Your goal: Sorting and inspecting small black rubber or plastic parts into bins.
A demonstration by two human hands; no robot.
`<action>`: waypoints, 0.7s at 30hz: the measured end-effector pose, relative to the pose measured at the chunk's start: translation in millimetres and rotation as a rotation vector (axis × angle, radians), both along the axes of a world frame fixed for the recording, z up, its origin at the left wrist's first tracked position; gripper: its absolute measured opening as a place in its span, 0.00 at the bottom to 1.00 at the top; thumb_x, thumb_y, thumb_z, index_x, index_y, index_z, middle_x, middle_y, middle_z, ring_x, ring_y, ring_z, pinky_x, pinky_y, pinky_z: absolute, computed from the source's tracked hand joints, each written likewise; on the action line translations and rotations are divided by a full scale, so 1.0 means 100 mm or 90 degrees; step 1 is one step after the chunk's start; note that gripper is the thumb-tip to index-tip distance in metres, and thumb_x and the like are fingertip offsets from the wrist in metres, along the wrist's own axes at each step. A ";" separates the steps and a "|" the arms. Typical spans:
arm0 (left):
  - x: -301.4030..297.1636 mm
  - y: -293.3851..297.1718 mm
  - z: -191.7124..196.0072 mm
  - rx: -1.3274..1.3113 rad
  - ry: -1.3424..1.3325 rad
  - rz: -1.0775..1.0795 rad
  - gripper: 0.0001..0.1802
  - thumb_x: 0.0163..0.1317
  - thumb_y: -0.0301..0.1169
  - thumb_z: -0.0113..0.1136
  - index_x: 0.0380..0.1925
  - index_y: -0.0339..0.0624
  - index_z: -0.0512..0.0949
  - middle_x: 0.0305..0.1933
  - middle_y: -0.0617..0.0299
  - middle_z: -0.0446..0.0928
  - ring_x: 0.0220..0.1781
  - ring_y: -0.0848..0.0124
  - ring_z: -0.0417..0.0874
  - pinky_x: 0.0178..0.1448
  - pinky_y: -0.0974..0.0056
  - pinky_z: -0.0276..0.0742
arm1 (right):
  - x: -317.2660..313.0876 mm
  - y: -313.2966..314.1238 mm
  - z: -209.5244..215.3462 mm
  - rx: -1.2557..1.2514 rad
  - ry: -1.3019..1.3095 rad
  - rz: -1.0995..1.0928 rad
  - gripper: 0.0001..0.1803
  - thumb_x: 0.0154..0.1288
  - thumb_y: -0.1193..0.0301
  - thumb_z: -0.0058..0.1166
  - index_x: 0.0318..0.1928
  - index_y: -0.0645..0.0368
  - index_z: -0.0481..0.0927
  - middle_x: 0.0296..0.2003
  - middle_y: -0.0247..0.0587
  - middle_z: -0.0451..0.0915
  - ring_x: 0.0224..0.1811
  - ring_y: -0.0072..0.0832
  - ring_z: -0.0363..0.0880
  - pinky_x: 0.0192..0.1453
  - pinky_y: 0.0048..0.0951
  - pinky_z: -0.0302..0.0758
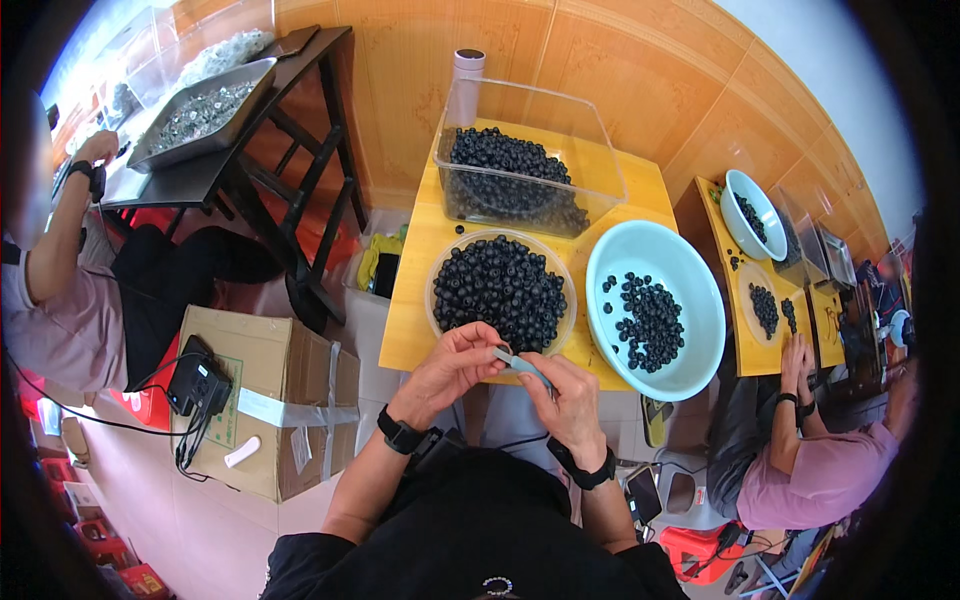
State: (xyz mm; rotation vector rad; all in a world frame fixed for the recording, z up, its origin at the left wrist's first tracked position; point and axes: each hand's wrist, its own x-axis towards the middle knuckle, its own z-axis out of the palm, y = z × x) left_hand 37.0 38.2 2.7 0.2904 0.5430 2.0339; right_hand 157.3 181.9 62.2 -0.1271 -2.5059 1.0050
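Close to the table's front edge, my left hand (452, 368) and my right hand (570, 398) meet with fingertips nearly touching. My right fingers are closed round a slim tool with a light blue-grey handle (525, 368), its tip pointing toward my left hand. The left thumb and fingers pinch together at that tip; whatever is between them is too small and covered to name. Just beyond my hands, a round shallow tray (431, 305) holds a heap of small black round parts (500, 285). To the right stands a light blue basin (708, 310) with more black parts scattered inside.
A clear plastic bin (600, 165) of black parts and a pink bottle (466, 90) stand at the back of the yellow table (405, 330). A taped cardboard box (265, 360) with a black device sits at left. Seated people work on both sides.
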 end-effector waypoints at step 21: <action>0.01 -0.08 0.05 -0.076 -0.009 -0.018 0.07 0.56 0.22 0.62 0.34 0.41 0.74 0.37 0.59 0.78 0.32 0.76 0.80 0.37 0.74 0.79 | -0.10 0.07 -0.25 -0.245 -0.032 -0.065 0.12 0.56 0.75 0.60 0.42 0.64 0.81 0.24 0.39 0.79 0.23 0.21 0.73 0.28 0.23 0.68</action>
